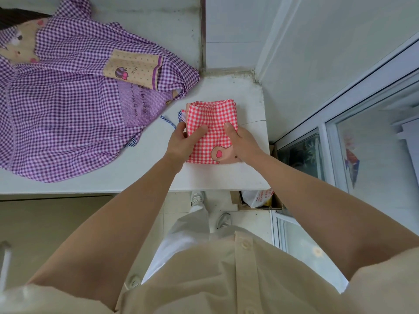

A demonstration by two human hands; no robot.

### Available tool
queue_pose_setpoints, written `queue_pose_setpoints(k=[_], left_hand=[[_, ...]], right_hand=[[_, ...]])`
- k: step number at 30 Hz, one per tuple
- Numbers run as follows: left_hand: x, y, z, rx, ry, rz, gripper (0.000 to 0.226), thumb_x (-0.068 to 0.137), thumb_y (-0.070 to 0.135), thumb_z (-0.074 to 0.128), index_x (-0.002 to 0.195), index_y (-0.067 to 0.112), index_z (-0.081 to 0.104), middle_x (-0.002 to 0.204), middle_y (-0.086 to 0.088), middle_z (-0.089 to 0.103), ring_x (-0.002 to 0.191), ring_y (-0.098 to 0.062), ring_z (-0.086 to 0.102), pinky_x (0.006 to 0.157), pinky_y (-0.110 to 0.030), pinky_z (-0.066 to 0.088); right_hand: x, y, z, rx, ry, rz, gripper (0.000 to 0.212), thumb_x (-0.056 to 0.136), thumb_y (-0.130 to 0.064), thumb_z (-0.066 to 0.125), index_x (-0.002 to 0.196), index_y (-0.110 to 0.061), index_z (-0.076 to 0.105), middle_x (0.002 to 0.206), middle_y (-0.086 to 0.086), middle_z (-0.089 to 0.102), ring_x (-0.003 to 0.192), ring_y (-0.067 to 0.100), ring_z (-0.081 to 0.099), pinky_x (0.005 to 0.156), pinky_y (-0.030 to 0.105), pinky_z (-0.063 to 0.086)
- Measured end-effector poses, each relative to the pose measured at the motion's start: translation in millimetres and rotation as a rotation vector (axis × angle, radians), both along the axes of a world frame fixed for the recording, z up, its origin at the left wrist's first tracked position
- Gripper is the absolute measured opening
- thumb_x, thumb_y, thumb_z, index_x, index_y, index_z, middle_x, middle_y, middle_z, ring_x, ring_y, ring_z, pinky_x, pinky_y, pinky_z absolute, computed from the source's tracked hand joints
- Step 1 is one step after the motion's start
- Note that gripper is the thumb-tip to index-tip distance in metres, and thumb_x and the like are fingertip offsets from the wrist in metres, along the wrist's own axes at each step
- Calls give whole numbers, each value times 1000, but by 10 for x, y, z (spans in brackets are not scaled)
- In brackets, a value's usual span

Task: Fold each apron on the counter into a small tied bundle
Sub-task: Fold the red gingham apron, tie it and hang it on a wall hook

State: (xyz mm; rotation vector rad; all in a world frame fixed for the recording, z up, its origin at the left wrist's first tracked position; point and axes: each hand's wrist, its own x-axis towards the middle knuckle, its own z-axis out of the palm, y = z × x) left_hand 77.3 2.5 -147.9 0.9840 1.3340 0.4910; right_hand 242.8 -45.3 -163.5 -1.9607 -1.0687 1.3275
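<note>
A red gingham apron (212, 118), folded into a small rectangle with a bear patch at its near edge, lies on the white counter (140, 175) near the right end. My left hand (183, 141) grips its left edge, thumb on top and fingers curled round the side. My right hand (242, 141) holds the right edge, thumb pressed on the cloth. A blue-and-white striped tie (169, 122) sticks out at the left of the fold. A purple gingham apron (68, 105) lies spread out unfolded on the left.
The counter ends just right of the red apron, where a white wall and a sliding window frame (328, 132) stand. On the floor below sits a cardboard box (256, 200) with a plastic bag. My feet stand by the counter's front edge.
</note>
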Motion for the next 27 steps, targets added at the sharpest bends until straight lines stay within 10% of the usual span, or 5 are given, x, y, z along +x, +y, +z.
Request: queue_pose_setpoints(k=[8, 11, 14, 24, 27], left_hand=[[92, 97, -93, 11, 151, 96, 60, 89, 35, 69, 139, 16, 42, 129, -3, 60, 112, -23, 61, 99, -43, 50], [114, 114, -137, 53, 228, 81, 59, 88, 33, 69, 137, 15, 43, 130, -2, 59, 111, -21, 60, 97, -39, 50], [146, 142, -179, 122, 357, 41, 60, 86, 39, 69, 135, 14, 45, 130, -4, 61, 114, -27, 60, 98, -45, 50], [184, 183, -117, 314, 561, -6, 57, 96, 47, 51, 135, 8, 37, 117, -12, 63, 104, -33, 62, 82, -37, 47], [69, 159, -74, 878, 672, -40, 50, 95, 34, 53, 131, 1, 44, 126, -18, 51, 115, -32, 50, 97, -41, 42]], right_hand=[[-21, 204, -30, -103, -276, 18, 58, 104, -49, 29, 58, -14, 39, 61, 0, 45, 56, 14, 42, 60, 32, 34], [-64, 206, -1, 39, -415, -75, 27, 98, -38, 53, 98, -11, 55, 88, 2, 61, 76, 19, 57, 68, 37, 45], [-164, 242, 86, 259, -684, -61, 56, 84, -13, 63, 136, -13, 41, 132, 8, 49, 119, 25, 49, 94, 40, 44], [-226, 251, -74, -18, -557, 127, 72, 98, -25, 44, 156, -16, 4, 163, 10, 4, 149, 27, 9, 118, 44, 11], [-237, 255, -140, -10, -581, 118, 70, 99, -28, 42, 156, -15, 4, 163, 10, 3, 149, 27, 8, 119, 43, 9]])
